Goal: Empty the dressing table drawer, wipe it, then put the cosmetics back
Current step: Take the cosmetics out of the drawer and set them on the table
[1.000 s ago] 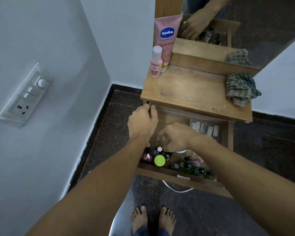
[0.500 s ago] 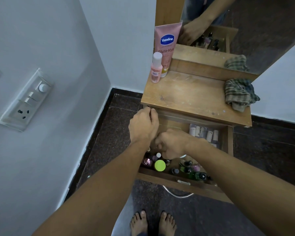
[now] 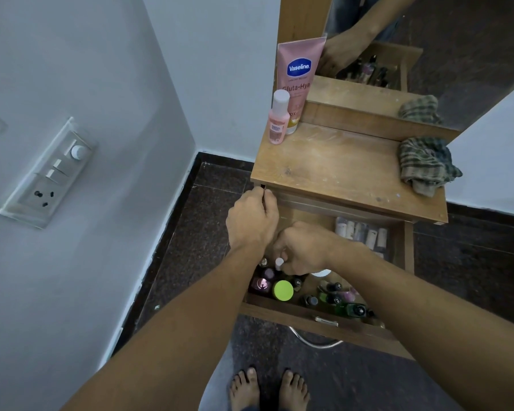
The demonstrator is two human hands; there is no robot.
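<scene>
The dressing table's drawer stands pulled out, crowded with several small bottles, among them a lime-green cap and a row of pale tubes at the back right. My right hand is curled inside the drawer, gripping a small white-capped bottle. My left hand sits at the drawer's left rear corner under the tabletop edge, fingers curled; what they hold is hidden. A pink Vaseline tube and a small pink bottle stand on the tabletop.
A checked cloth lies crumpled at the tabletop's right. A mirror rises behind. The wall with a switchboard is close on the left. My bare feet stand on dark floor below the drawer.
My right hand has curled tighter and shifted slightly left over the white-capped bottle. The left hand has stayed at the drawer's corner.
</scene>
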